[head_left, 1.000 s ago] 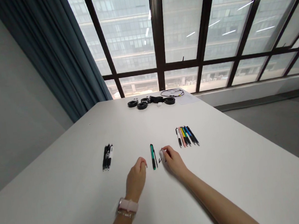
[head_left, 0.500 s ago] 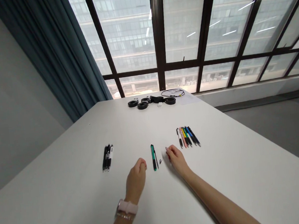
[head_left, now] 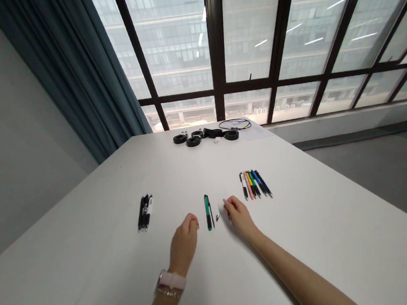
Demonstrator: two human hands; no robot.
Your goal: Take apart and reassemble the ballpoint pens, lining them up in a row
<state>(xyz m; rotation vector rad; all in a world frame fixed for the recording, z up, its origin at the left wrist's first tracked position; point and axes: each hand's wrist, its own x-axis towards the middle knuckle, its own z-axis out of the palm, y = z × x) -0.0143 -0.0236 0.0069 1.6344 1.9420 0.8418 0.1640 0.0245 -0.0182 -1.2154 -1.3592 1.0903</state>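
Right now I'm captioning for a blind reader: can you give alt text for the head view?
Two bare hands rest on a white table, the left hand and right hand either side of a green pen and a small silver tip. Black pens lie left, coloured pens right.

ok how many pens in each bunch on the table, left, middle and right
left bunch of dark pens: 3
middle, green pen between the hands, with loose parts beside it: 1
right bunch of coloured pens: 6
total: 10
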